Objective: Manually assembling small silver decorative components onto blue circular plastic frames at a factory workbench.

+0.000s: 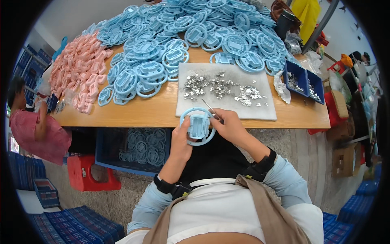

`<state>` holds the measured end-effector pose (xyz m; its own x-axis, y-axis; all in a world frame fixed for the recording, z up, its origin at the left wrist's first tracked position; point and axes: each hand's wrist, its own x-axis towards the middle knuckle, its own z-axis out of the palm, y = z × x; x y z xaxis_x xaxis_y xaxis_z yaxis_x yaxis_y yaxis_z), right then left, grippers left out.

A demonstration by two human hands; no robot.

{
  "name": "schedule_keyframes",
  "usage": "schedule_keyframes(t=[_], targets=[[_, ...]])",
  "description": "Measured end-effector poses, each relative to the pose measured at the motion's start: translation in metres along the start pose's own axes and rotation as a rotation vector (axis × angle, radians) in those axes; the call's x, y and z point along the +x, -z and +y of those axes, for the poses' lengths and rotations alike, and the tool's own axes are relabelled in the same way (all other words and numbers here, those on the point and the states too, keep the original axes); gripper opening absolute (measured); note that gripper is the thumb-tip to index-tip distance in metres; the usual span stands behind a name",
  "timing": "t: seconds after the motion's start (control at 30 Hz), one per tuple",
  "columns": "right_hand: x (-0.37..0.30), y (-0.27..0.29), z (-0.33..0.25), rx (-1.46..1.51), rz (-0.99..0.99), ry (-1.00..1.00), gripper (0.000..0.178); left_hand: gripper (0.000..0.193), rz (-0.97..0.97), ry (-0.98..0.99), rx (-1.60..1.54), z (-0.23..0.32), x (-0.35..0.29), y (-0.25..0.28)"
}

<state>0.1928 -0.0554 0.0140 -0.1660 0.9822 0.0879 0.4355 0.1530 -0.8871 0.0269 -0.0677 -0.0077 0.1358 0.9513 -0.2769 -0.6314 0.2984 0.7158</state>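
Note:
Just off the table's front edge I hold a light-blue round plastic part, a ring with a rectangular housing in its middle. My left hand grips it by its left side, thumb on the rim. At its upper right, my right hand has its fingers closed round a pair of thin metal tweezers, their tips pointing up and left; these fingers also lie against the ring. Beyond my hands lies a whitish board with loose heaps of small shiny metal pieces on it.
A large heap of blue parts covers the table's back, with pink parts at the left. Blue bins of metal pieces stand right of the board. Below are a blue crate and red stool. Another person sits at the left.

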Motion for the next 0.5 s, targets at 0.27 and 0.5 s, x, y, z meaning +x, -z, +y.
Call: schedule_keyframes(t=[0.27,0.5], targets=[[-0.008,0.019,0.011,0.021,-0.044,0.106,0.022,0.029,-0.194,0.331,0.316,0.018,0.006,0.005],[-0.017,0.026,0.014,0.057,-0.044,-0.003,0.025,0.026,-0.210,0.171,0.430,0.010,0.018,-0.008]])
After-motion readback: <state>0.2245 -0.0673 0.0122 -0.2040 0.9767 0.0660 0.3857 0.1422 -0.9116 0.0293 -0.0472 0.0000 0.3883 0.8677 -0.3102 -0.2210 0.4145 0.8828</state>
